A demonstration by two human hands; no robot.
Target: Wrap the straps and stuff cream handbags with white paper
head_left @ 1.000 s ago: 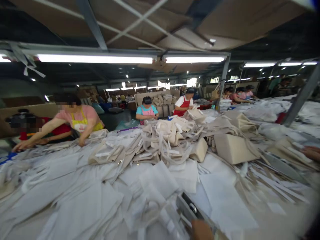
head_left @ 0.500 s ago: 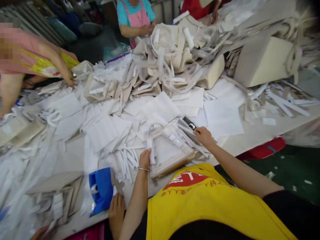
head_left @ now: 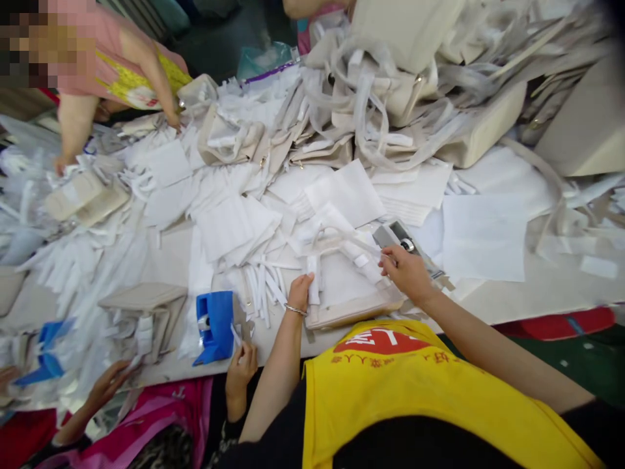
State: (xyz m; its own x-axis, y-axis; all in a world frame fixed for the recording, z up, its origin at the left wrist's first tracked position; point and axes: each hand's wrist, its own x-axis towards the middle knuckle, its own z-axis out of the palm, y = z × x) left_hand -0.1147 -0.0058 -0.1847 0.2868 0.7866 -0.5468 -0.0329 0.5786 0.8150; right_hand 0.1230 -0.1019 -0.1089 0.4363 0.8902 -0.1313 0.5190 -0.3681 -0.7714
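A beige handbag [head_left: 351, 312] lies on the table right in front of me, its thin looped handle [head_left: 336, 231] pointing away and white wrapping [head_left: 314, 277] around the handle's left end. My left hand [head_left: 299, 296], with a bracelet at the wrist, is closed at the bag's left side, thumb against that wrapping. Over the bag's right side, my right hand [head_left: 404, 273] has its fingers pinched together near the handle's right part. Whatever is between those fingertips is too small to make out. Just beyond this hand stands a grey tape dispenser [head_left: 396, 238].
White sheets [head_left: 344, 195] and foam strips [head_left: 263, 286] lie around the bag. Beyond them beige bags [head_left: 478, 137] are heaped. A blue tape dispenser [head_left: 215, 329] stands to the left, by a co-worker's hand [head_left: 241, 368]. Another person [head_left: 131, 58] works at far left.
My right hand has moved from the grey tape dispenser leftward, over the bag's right side. My left hand stays at the bag's left side. The view has swung left, showing more of the neighbouring co-worker.
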